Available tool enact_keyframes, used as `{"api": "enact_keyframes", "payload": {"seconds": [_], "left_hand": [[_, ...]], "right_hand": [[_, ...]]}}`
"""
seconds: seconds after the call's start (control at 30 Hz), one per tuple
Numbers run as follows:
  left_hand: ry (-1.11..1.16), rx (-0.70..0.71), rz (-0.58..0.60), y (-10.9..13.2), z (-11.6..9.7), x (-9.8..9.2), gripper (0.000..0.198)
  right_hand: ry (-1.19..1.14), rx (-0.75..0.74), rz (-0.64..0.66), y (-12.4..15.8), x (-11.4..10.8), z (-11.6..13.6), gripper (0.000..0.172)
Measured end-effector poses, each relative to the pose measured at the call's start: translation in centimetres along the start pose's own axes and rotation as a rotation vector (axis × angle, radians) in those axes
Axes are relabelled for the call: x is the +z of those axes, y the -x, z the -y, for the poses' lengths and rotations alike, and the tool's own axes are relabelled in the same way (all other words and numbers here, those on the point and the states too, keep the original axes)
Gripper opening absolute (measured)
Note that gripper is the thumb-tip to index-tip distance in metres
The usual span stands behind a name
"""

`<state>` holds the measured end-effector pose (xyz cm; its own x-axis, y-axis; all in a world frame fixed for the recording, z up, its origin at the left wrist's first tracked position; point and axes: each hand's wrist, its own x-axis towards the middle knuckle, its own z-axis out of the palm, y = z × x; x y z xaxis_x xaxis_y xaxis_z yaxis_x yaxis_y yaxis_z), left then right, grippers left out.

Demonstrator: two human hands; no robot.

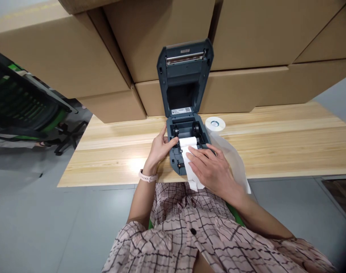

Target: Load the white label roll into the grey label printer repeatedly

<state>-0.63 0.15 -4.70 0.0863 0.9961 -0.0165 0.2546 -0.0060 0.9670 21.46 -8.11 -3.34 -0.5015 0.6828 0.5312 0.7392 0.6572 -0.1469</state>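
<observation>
A dark grey label printer (175,163) stands on the wooden table with its lid (185,79) raised. A small white paper roll (188,141) sits inside, and its loose strip (192,176) runs over the front toward me, torn at the end. My left hand (160,148) holds the printer's left side, fingers along the outside and thumb over the rim beside the roll. Across the strip lies my right hand (212,168), palm down, its fingers stretched out on the paper. Just right of the printer is a larger white label roll (215,124).
Large cardboard boxes (173,22) are stacked behind the printer. A translucent backing strip (229,151) curves over the wooden table (289,140) under my right forearm, past the front edge. An office chair (27,98) stands on the left.
</observation>
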Motion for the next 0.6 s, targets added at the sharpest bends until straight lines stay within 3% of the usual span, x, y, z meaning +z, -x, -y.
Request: {"api": "enact_keyframes", "payload": {"seconds": [0.43,0.6], "left_hand": [[0.094,-0.007,-0.008,0.15,0.14,0.11,0.091],[0.098,0.005,0.001,0.14,-0.13,0.13,0.087]], "right_hand": [[0.127,-0.083,-0.137,-0.35,-0.54,-0.11,0.012],[0.081,-0.049,-0.127,-0.14,0.19,0.06,0.017]]}}
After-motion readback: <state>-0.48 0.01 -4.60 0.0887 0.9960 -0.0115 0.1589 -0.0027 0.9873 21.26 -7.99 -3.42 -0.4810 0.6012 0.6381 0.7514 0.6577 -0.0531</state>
